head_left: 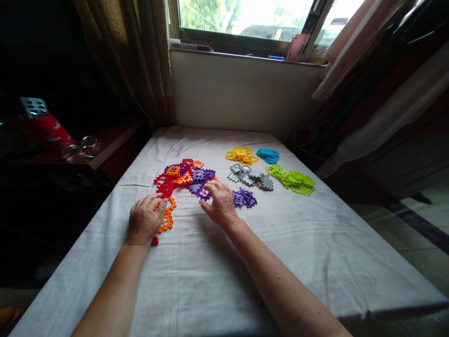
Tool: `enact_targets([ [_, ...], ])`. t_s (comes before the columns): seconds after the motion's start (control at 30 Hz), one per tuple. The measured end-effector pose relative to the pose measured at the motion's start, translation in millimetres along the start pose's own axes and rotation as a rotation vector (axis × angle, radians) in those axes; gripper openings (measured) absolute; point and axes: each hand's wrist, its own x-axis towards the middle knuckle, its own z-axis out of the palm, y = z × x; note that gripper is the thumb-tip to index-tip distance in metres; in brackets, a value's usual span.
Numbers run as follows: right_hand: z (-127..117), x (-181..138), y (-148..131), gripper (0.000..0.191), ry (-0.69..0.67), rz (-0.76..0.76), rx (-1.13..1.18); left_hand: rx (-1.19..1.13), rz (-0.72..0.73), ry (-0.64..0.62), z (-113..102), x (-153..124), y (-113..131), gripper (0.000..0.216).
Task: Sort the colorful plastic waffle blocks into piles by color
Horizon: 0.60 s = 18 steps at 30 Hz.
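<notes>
Interlocking plastic building pieces with notched edges lie on the cloth-covered table. My left hand [145,219] is at the near left of the mixed pile, its fingers curled close to the thumb; whatever they hold is hidden. Orange window-shaped pieces [166,223] are beside it, and a red piece [165,188] lies just beyond its fingertips. My right hand [221,204] hovers with thumb and fingers apart at the pile's right edge. A purple window piece [202,192] shows in the gap between them. More purple pieces [245,198] rest to the right of this hand.
Sorted heaps of yellow [242,154], blue [268,155], grey [257,179] and lime green pieces [293,179] lie farther right on the table [280,257]. A small red piece [155,240] is near my left wrist. Eyeglasses [81,149] sit on a side table.
</notes>
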Motion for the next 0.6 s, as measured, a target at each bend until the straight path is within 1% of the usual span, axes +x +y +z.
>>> enact_targets([
  [0.13,-30,-21,56,0.034,0.156,0.24,-0.037,-0.008,0.006,-0.004,2,-1,1,0.043],
  [0.2,-39,-30,79,0.034,0.21,0.343,-0.047,-0.016,0.006,-0.007,2,-1,3,0.043],
  [0.27,-43,-36,94,0.034,0.227,0.416,-0.052,-0.028,0.0,-0.013,2,-1,4,0.043],
  [0.37,-40,-39,102,0.034,0.214,0.454,-0.054,-0.081,-0.028,-0.021,0,-1,4,0.042],
  [0.47,-36,-40,100,0.034,0.208,0.429,-0.055,-0.193,-0.09,-0.004,-2,0,3,0.042],
  [0.6,-37,-35,91,0.03,0.235,0.349,-0.039,-0.376,-0.254,0.066,-4,2,-1,0.045],
])
